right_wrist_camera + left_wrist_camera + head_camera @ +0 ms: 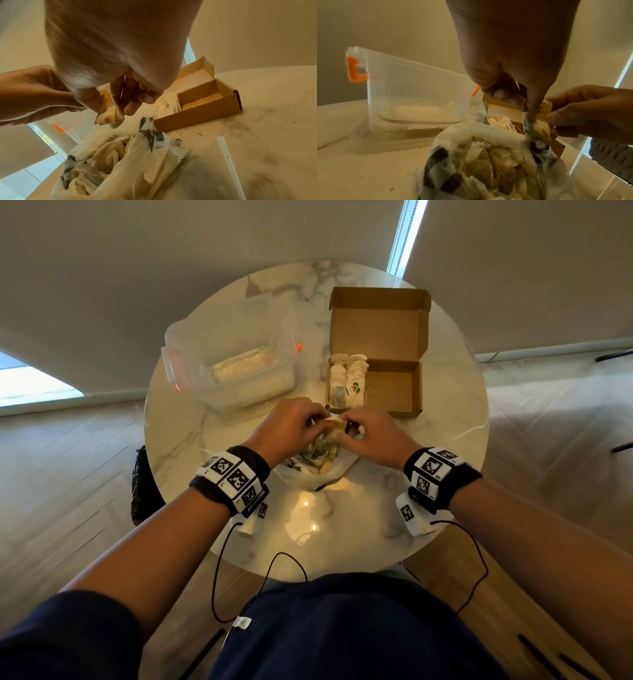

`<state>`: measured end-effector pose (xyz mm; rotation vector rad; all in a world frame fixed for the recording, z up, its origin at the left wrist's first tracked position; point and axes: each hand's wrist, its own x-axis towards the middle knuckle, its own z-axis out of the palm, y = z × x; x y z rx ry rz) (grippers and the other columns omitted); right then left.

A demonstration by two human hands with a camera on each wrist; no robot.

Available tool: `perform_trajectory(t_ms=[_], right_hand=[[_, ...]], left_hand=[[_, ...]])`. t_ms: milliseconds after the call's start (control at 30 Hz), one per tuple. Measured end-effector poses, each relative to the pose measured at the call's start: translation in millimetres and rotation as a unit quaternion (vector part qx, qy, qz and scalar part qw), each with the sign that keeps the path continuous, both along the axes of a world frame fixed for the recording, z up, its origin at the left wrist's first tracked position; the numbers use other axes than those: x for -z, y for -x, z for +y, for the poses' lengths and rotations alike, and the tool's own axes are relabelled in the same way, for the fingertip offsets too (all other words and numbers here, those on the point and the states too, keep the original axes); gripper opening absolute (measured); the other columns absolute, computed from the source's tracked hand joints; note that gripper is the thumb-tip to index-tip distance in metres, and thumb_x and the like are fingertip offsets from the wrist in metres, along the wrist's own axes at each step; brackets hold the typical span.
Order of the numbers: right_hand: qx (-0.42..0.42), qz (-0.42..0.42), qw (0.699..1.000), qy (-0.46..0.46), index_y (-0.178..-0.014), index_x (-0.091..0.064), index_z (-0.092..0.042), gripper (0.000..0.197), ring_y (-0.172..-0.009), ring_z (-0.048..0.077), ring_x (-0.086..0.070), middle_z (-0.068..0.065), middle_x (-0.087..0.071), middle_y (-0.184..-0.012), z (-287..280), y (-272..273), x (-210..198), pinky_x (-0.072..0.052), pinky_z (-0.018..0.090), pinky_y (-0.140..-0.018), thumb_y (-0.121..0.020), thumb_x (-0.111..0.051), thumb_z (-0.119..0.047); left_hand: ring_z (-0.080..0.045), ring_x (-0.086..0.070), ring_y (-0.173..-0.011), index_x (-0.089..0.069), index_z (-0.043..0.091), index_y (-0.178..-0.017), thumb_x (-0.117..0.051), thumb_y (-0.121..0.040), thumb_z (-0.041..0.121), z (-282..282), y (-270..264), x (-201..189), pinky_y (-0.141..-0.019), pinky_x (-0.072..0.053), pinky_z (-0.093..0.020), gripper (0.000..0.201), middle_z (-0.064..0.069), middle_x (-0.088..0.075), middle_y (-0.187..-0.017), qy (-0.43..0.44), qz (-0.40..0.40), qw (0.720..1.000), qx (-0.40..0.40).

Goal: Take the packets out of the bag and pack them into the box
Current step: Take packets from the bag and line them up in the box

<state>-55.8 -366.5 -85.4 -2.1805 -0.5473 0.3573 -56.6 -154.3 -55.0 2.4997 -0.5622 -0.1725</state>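
Dark-sleeved forearms closest, marker bands on both wrists. Left hand and right hand meeting mid-table, both pinching 1 small packet with a yellow tag, held just above the open bag. Fingers of each curled onto it, so a 2-handed grip. Bag sitting on the near part of the round marble table, loads more packets stuffed inside. Far left: clear plastic tub with orange clips, something pale in the bottom, can't tell what. Far right: cardboard box with lid flipped back, 2 rows of packed packets along its left side, right side bare cardboard. Dark crumbs scattered near the box.
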Motion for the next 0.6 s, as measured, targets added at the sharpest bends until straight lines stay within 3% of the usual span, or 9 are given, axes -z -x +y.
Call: perform_trajectory(t_ms=[100, 200, 267, 333, 433, 500, 600], right_hand=[[0.022, -0.007, 1.000, 0.000, -0.099, -0.071, -0.016, 0.014, -0.075, 0.014, -0.057, -0.001, -0.065, -0.083, -7, -7, -3, -0.045, 0.027, -0.066, -0.096, -0.063, -0.027], [0.045, -0.013, 0.999, 0.004, -0.100, -0.071, -0.015, 0.021, -0.077, 0.018, -0.058, 0.002, -0.065, -0.084, -20, -20, -6, -0.048, 0.035, -0.069, -0.098, -0.058, -0.031], [0.066, -0.026, 0.997, 0.014, -0.100, -0.071, -0.016, 0.024, -0.077, 0.018, -0.059, 0.001, -0.066, -0.084, -31, -28, -8, -0.051, 0.040, -0.070, -0.097, -0.057, -0.035], [0.095, -0.032, 0.995, 0.026, -0.104, -0.070, -0.015, 0.019, -0.079, 0.015, -0.058, 0.001, -0.067, -0.089, -41, -38, -9, -0.051, 0.033, -0.072, -0.097, -0.060, -0.029], [0.149, -0.042, 0.987, 0.037, -0.115, -0.068, -0.017, 0.021, -0.086, 0.008, -0.054, -0.005, -0.062, -0.099, -56, -58, -6, -0.041, 0.011, -0.071, -0.097, -0.062, -0.027], [0.176, -0.045, 0.982, 0.054, -0.110, -0.069, -0.017, 0.020, -0.084, 0.006, -0.052, -0.007, -0.059, -0.097, -63, -73, 0, -0.035, 0.010, -0.071, -0.097, -0.062, -0.030], [0.194, -0.034, 0.976, 0.089, -0.092, -0.066, -0.011, 0.019, -0.072, 0.005, -0.045, -0.004, -0.055, -0.087, -68, -94, 15, -0.036, 0.014, -0.067, -0.098, -0.060, -0.028]], left_hand=[[-0.010, -0.058, -0.075, -0.074, 0.016, -0.102, -0.067, -0.093, 0.029, -13, -9, -9, -0.068, -0.046, -0.025, 0.017, 0.002, -0.069, -0.086, 0.010, -0.006, 1.000, 0.002], [0.000, -0.057, -0.073, -0.068, 0.021, -0.107, -0.064, -0.096, 0.034, -26, -22, -13, -0.065, -0.044, -0.012, 0.018, 0.010, -0.066, -0.086, 0.033, 0.009, 0.999, -0.018], [0.002, -0.059, -0.075, -0.064, 0.024, -0.112, -0.061, -0.097, 0.038, -34, -31, -11, -0.067, -0.048, -0.014, 0.022, 0.013, -0.065, -0.087, 0.037, 0.033, 0.998, -0.038], [-0.001, -0.059, -0.078, -0.063, 0.024, -0.114, -0.060, -0.097, 0.038, -41, -38, -7, -0.070, -0.052, -0.021, 0.022, 0.010, -0.065, -0.090, 0.029, 0.049, 0.997, -0.045], [-0.006, -0.059, -0.084, -0.065, 0.021, -0.114, -0.061, -0.097, 0.034, -51, -48, 1, -0.072, -0.049, -0.020, 0.022, 0.006, -0.064, -0.097, 0.012, 0.077, 0.996, -0.043], [-0.011, -0.060, -0.088, -0.066, 0.019, -0.114, -0.061, -0.096, 0.029, -58, -52, 11, -0.074, -0.048, -0.019, 0.021, 0.003, -0.064, -0.102, -0.001, 0.099, 0.995, -0.032], [-0.018, -0.061, -0.095, -0.068, 0.015, -0.114, -0.061, -0.095, 0.022, -67, -57, 30, -0.084, -0.051, -0.030, 0.021, -0.004, -0.064, -0.107, -0.020, 0.134, 0.991, -0.022]])
